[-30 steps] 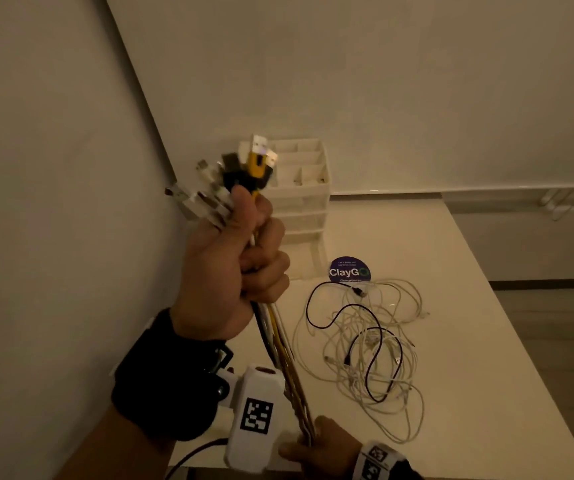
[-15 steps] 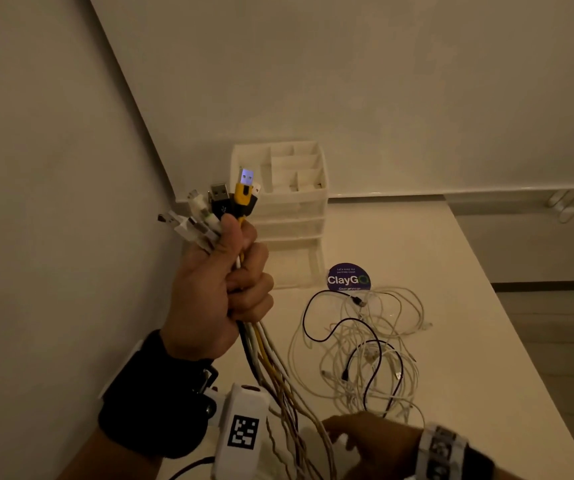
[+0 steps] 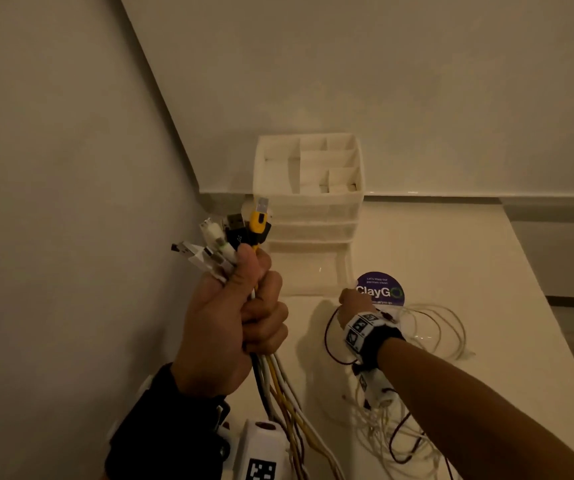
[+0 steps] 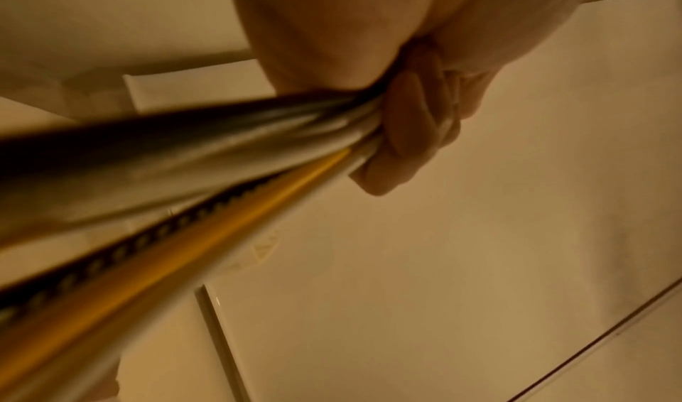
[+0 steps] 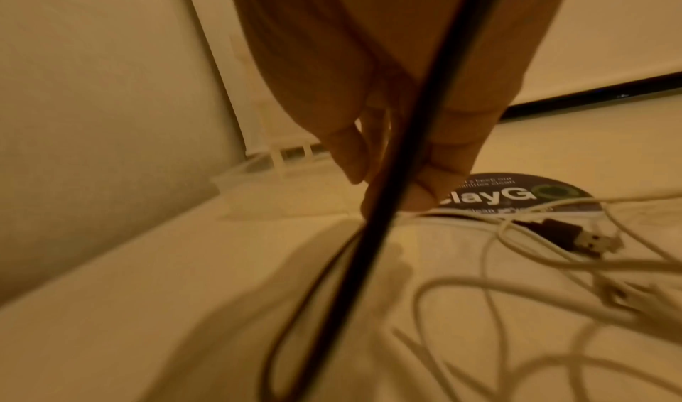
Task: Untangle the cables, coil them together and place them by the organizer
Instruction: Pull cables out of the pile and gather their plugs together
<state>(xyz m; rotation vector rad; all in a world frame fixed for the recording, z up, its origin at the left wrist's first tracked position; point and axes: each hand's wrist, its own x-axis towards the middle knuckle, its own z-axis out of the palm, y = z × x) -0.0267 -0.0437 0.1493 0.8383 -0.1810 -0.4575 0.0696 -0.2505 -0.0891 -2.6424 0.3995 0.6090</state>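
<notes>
My left hand [image 3: 240,317] is raised in a fist around a bundle of cables [image 3: 278,382], white, yellow and black. Their plugs [image 3: 233,233] fan out above the thumb. In the left wrist view the fingers [image 4: 406,131] are curled tight around the bundle [image 4: 221,151]. My right hand [image 3: 349,301] reaches down to the table beside the purple sticker [image 3: 381,289]. Its fingertips [image 5: 420,192] point down and meet at a white cable [image 5: 461,213]; a firm pinch cannot be made out. A black cable [image 5: 387,204] crosses in front of that hand. The white organizer [image 3: 308,188] stands in the corner.
Loose white and black cables [image 3: 434,334] lie tangled on the white table [image 3: 469,265], right of and below my right wrist. A black USB plug [image 5: 568,233] rests near the sticker. Walls close in on the left and behind. The table edge runs along the right.
My right hand moved from the bundle's lower part near the front edge forward to the cables by the sticker. The left hand kept its grip and sank a little.
</notes>
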